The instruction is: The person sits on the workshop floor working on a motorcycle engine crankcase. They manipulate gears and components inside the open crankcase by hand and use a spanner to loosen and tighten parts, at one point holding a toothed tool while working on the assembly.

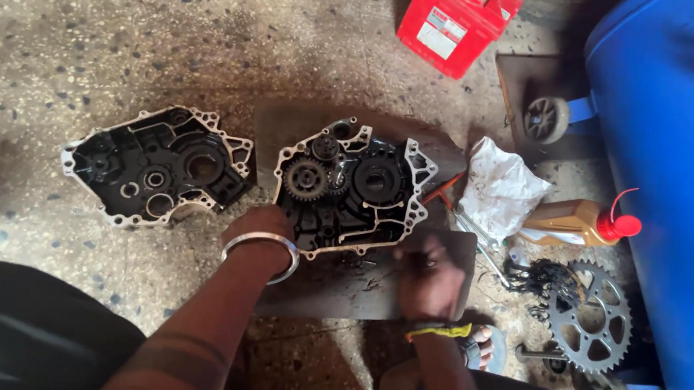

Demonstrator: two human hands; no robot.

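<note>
Two matt black metal crankcase halves (253, 176) (pale bare rims) on rough speckled concrete floor (80, 16); glossy blue drum (678, 198).

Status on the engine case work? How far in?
Done: the black crankcase is split; the bare half lies left on the floor. In hand: the half with gears sits on a dark mat; the left hand touches its lower edge, the right hand its corner. Left: gears are in place; the steel sprocket and chain lie aside.
</note>
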